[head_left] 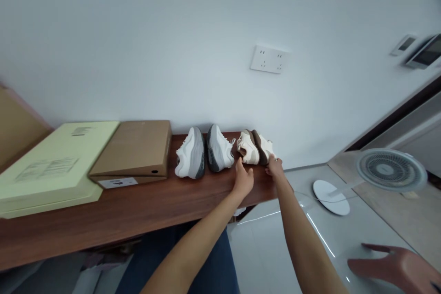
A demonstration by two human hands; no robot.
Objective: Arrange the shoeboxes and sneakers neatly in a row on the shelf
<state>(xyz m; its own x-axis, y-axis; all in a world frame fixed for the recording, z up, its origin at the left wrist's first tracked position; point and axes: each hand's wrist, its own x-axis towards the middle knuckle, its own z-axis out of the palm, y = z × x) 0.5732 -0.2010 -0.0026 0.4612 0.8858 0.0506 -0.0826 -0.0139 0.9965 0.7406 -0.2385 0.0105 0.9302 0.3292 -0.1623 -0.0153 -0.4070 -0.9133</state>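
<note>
A pair of cream shoes with brown soles [255, 146] lies on its sides at the right end of a dark wooden shelf [138, 211], against the white wall. My left hand [243, 178] rests at the heel of the left cream shoe, fingers closed against it. My right hand [274, 166] grips the heel of the right cream shoe. Just to the left lies a pair of white shoes with grey soles [204, 151], soles facing each other, untouched.
A brown cardboard shoe box [134, 152] and a pale green flat box [55, 165] sit on the shelf's left part. A white standing fan [391, 171] with its round base [330, 196] stands on the glossy floor at right. A reddish-brown stool [396, 268] is at the lower right.
</note>
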